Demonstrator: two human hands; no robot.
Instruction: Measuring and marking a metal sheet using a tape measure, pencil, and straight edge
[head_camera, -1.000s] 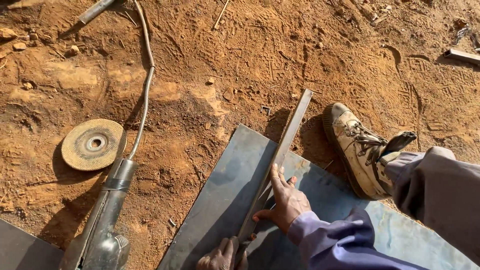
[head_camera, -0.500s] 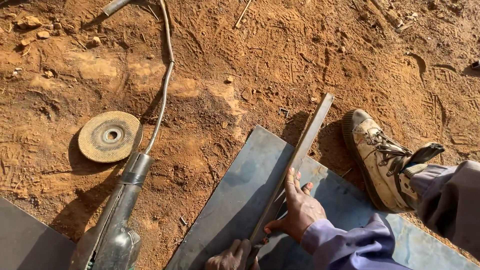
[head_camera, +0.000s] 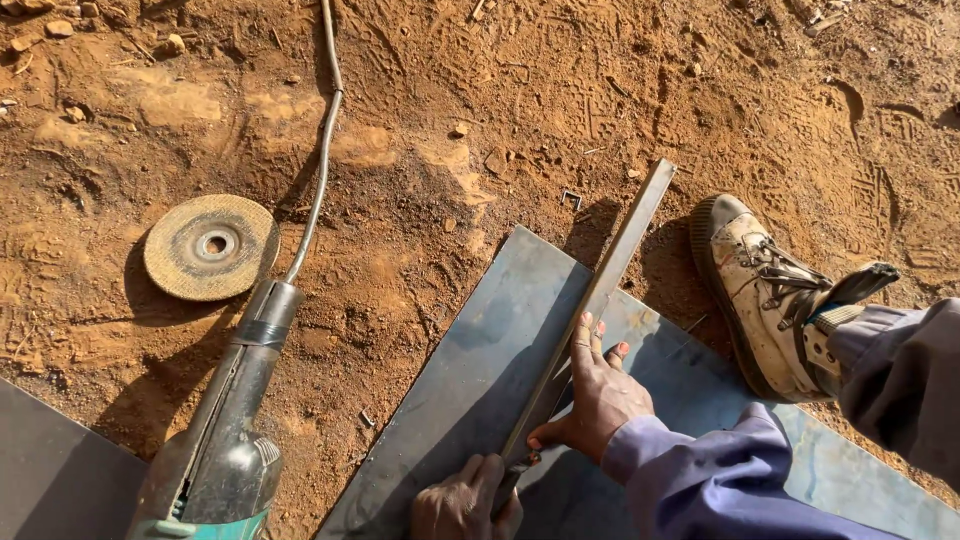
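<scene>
Metal bar (head_camera: 610, 275): it lies flat across the steel sheet (head_camera: 480, 370) on the dirt, running from under your hands up and away to the right, its far end jutting past the sheet's edge beside your boot (head_camera: 765, 295). It looks like a long, thin, stiff strip of steel, so judge it light enough to shift with a nudge yet rigid along its length; bare metal on bare metal is likely to slide, and its edges may be sharp. Press on it from above near the middle of the stretch you are working, rather than at the free end.

Your right hand (head_camera: 598, 395) lies palm down on the bar, fingers stretched along it toward the far end, thumb tucked at the near side; it presses the bar and is not closed around it. The wrist comes in from the lower right in a blue sleeve (head_camera: 720, 470).

Your left hand (head_camera: 462, 505), just below and to the left of the right one, is curled around something small and dark against the bar's near end; you cannot tell what it is, since the fingers hide it.

Well to the left of both hands an angle grinder (head_camera: 225, 450) lies on the ground with its cable (head_camera: 318, 180) trailing away, and a loose grinding disc (head_camera: 211, 246) lies beyond it.
</scene>
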